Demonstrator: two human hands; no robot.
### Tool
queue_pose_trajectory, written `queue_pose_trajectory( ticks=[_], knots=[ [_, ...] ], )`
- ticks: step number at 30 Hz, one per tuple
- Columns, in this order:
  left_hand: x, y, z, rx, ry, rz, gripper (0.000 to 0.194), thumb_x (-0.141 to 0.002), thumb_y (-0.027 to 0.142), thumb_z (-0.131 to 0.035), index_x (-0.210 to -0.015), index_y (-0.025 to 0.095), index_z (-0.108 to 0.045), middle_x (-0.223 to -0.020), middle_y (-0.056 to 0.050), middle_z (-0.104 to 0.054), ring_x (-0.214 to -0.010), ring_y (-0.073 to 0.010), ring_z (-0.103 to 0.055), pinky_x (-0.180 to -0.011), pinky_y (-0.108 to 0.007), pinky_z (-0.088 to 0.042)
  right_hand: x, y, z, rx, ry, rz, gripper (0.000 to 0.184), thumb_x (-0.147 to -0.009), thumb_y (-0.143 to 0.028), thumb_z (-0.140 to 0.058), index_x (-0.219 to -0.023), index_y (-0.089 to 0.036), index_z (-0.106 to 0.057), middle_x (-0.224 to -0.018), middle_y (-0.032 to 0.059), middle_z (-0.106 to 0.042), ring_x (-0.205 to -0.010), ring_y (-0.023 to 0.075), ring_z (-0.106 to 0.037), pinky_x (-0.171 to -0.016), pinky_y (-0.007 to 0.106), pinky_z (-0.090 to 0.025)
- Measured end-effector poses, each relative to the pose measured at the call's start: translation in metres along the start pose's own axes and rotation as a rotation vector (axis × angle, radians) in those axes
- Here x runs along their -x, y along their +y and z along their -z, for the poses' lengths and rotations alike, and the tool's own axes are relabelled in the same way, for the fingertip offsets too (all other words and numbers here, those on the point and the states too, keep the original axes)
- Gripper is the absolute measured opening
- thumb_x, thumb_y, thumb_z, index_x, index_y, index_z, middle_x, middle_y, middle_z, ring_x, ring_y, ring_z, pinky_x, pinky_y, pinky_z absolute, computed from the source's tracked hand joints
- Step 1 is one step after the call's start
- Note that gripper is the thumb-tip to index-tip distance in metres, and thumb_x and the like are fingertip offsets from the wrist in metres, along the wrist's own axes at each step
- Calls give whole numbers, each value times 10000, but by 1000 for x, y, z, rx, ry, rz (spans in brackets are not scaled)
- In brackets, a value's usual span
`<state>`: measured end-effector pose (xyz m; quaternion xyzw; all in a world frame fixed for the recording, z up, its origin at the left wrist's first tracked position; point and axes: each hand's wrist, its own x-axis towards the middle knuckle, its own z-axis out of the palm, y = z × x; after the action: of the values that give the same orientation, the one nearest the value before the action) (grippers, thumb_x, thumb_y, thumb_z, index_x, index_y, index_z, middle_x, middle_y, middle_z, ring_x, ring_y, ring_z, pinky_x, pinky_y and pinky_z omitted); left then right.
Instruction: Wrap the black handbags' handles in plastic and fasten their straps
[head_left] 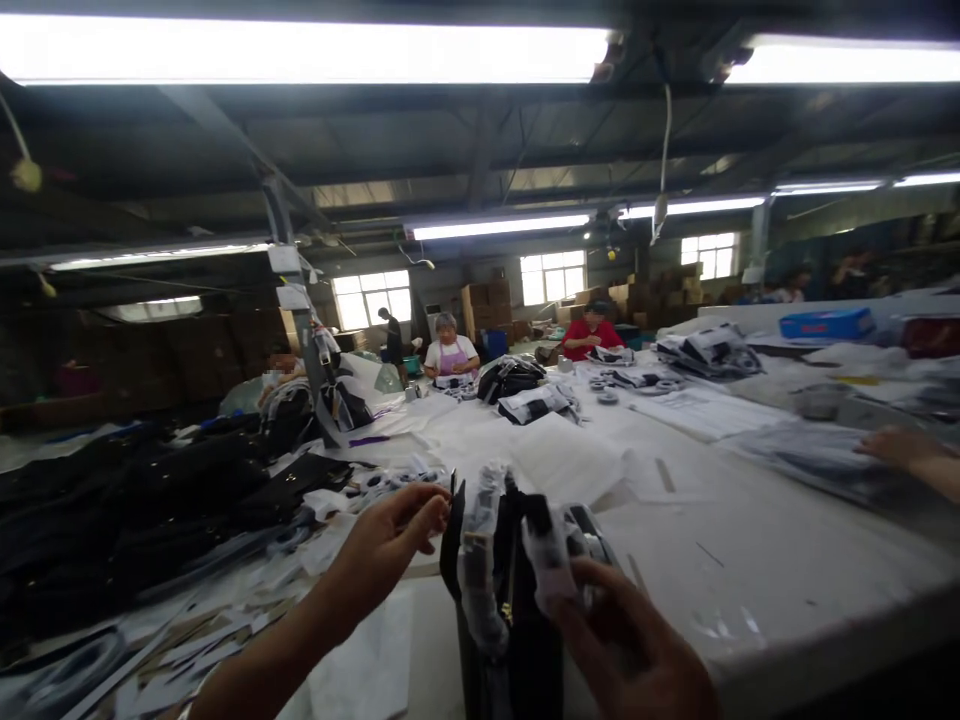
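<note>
A black bag (534, 655), probably light and soft, best held by its sides, sits between the left hand (397, 540), whose grip I cannot tell, and the right hand (637, 650), pinching a wrapped, likely slippery strap (546, 552).

Bag factory workshop, white worktable (750, 560) strewn with black bags (512, 377), co-workers (451, 356) across it, stacked cardboard boxes (487, 303), fluorescent tubes (300, 52) overhead
</note>
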<state>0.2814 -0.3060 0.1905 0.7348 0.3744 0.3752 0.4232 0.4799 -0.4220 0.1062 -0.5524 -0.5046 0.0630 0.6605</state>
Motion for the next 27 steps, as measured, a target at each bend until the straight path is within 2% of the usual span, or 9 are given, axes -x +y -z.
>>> queue_pose_trajectory(
  ticks=[2,5,7,9,13,16,20,24,27],
  knots=[
    [-12,-6,-6,42,-59,108,465,-846,580,-569,-1003,160,-689,-873,-59,-672,-819,-206,-633,-599,-251,-509,-6,16,-3,-140,-63,-314,393,-761,-519,-721,-995,-206,-688,-580,-12,-619,-486,153,-564,-436,221,-457],
    [-21,-7,-18,160,-151,238,460,-811,590,-613,-902,148,-705,-792,-33,-655,-751,-168,-613,-597,-227,-484,-16,34,-19,-424,-247,-498,457,-757,-547,-717,-1010,-169,-680,-728,28,-675,-496,125,-517,-434,226,-412],
    [-24,-6,-24,231,-160,269,404,-754,532,-714,-883,149,-708,-796,-21,-668,-724,-149,-613,-653,-236,-490,-23,38,-32,-544,-328,-527,434,-758,-526,-730,-982,-158,-683,-824,47,-695,-500,100,-502,-441,214,-389],
    [-24,-3,-28,271,-166,272,385,-712,467,-780,-912,146,-715,-825,-29,-697,-733,-153,-629,-702,-253,-494,-30,36,-43,-607,-363,-563,419,-752,-511,-743,-950,-147,-683,-821,42,-688,-501,85,-492,-450,202,-376],
    [-21,3,-30,254,-167,210,380,-762,432,-750,-1014,149,-728,-850,-53,-737,-801,-197,-657,-747,-283,-494,-40,22,-59,-733,-415,-629,442,-739,-524,-749,-914,-127,-665,-751,22,-661,-510,75,-491,-463,187,-368],
    [-19,4,-28,205,-135,165,369,-772,435,-737,-1018,160,-735,-879,-51,-749,-853,-217,-654,-766,-285,-489,-43,12,-63,-792,-408,-616,422,-745,-492,-757,-912,-117,-658,-759,22,-658,-512,67,-491,-465,176,-372],
    [-23,-2,-24,139,-57,146,375,-723,425,-781,-981,162,-714,-847,-33,-732,-823,-200,-639,-711,-257,-465,-43,6,-62,-846,-385,-606,415,-756,-453,-761,-985,-120,-670,-844,46,-674,-568,87,-542,-545,207,-461],
    [-30,-13,-24,125,-17,173,425,-666,459,-811,-941,164,-680,-802,-16,-703,-720,-171,-619,-631,-246,-445,-43,4,-61,-962,-388,-642,455,-794,-533,-699,-987,-122,-668,-673,-3,-602,-538,88,-518,-573,224,-489],
    [-32,-16,-26,136,-34,214,450,-655,495,-807,-935,173,-664,-826,-14,-693,-720,-170,-626,-618,-247,-454,-43,4,-67,-931,-338,-705,509,-726,-576,-744,-956,-131,-658,-624,-31,-559,-493,73,-461,-508,200,-454]
  ],
)
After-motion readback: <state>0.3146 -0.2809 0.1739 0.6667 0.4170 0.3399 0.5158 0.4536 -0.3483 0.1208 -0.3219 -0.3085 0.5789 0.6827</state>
